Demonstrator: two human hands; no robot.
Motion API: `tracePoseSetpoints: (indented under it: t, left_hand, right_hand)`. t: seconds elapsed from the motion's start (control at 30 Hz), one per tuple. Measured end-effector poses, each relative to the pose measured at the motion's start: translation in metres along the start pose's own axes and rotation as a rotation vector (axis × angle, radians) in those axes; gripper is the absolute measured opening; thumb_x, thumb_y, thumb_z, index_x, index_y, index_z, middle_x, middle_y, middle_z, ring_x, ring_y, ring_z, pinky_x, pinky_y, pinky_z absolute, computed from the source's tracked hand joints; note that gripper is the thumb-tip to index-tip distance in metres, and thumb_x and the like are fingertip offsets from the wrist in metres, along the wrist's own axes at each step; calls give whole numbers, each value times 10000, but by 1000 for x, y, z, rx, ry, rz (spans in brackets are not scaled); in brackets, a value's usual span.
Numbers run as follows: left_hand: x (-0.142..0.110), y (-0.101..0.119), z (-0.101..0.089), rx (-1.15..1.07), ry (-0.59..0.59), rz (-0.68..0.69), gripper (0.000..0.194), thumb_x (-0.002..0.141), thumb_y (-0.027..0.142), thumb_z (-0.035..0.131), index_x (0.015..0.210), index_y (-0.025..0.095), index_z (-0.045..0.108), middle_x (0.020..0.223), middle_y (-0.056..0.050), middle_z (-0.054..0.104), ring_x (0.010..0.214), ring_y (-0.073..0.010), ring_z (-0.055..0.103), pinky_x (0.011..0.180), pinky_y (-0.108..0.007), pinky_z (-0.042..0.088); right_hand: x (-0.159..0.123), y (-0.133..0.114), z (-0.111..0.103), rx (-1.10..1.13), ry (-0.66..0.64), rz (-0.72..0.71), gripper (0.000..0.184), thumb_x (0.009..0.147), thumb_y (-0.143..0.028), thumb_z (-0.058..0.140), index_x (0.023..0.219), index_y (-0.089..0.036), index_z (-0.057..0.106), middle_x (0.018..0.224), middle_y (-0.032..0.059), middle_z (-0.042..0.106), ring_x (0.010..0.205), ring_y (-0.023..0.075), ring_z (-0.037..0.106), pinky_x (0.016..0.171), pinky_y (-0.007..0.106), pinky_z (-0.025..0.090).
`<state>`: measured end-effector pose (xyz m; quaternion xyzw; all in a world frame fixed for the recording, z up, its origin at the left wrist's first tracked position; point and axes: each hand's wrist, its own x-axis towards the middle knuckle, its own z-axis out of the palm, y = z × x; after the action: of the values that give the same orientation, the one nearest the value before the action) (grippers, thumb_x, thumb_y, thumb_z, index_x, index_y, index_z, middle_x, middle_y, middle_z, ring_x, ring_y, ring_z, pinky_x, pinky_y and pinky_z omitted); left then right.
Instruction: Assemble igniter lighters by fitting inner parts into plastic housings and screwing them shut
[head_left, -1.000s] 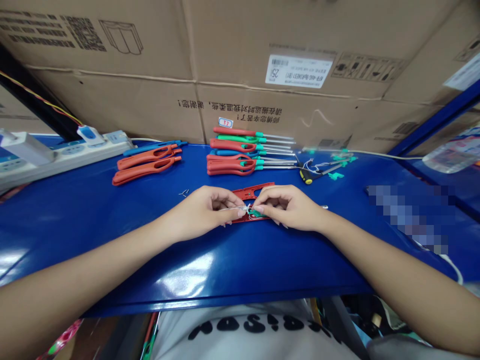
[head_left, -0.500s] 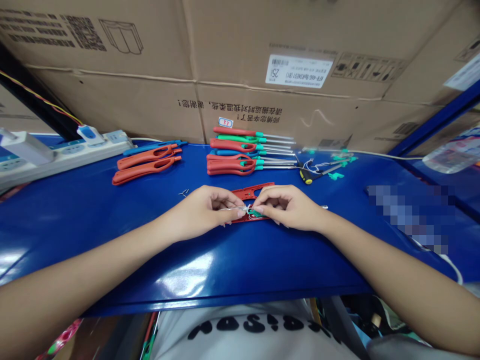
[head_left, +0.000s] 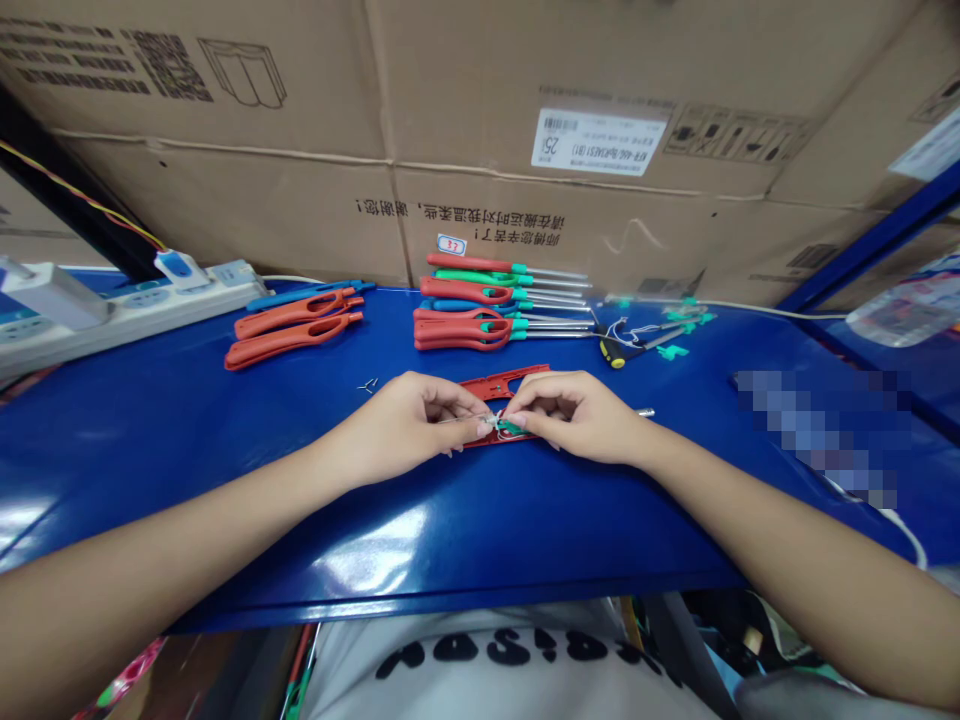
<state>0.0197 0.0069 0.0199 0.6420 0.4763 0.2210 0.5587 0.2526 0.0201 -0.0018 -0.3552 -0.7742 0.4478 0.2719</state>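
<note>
Close together over the blue table, my two hands pinch small lighter parts. My left hand point(head_left: 409, 425) is closed on a thin clear piece with a pale fitting point(head_left: 491, 421) at its end; most of it is hidden by the fingers. My right hand point(head_left: 581, 415) is closed on a green lighter part point(head_left: 513, 427) with thin wires beside it. Beyond that hand shows the tip of a metal tube point(head_left: 647, 412). Under the fingers lies a red handle half point(head_left: 474, 440), partly covered. Just behind it is another red handle half point(head_left: 495, 386), inner side up.
Several lighters point(head_left: 465, 328) with metal tubes lie in a row behind my hands. Orange handle shells point(head_left: 296, 340) are at the left, beside a power strip point(head_left: 139, 305). A yellow-black tool point(head_left: 616, 352) and green bits point(head_left: 671, 351) lie right. Cardboard point(head_left: 465, 120) stands behind.
The thin clear piece in my left hand has tilted slightly. Both hands otherwise keep almost the same place and grip.
</note>
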Motion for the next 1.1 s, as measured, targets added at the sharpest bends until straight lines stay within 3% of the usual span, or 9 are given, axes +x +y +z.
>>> tracePoseSetpoints:
  t: [0.8, 1.1]
  left_hand:
    - [0, -5, 11, -38, 100, 19, 333, 745, 422, 803, 970, 177, 796, 834, -73, 779, 678, -170, 671, 574, -262, 541]
    - [1, -8, 12, -85, 86, 30, 284, 751, 395, 808, 944, 188, 796, 845, -60, 777, 685, -156, 663, 607, -258, 534]
  right_hand:
    - [-1, 1, 1, 77, 41, 50, 229, 855, -381, 710, 864, -153, 724, 702, 9, 659, 484, 67, 502, 447, 203, 395]
    - [-3, 3, 0, 114, 17, 74, 247, 859, -391, 710, 888, -146, 731, 730, 25, 691, 430, 67, 519, 409, 205, 407]
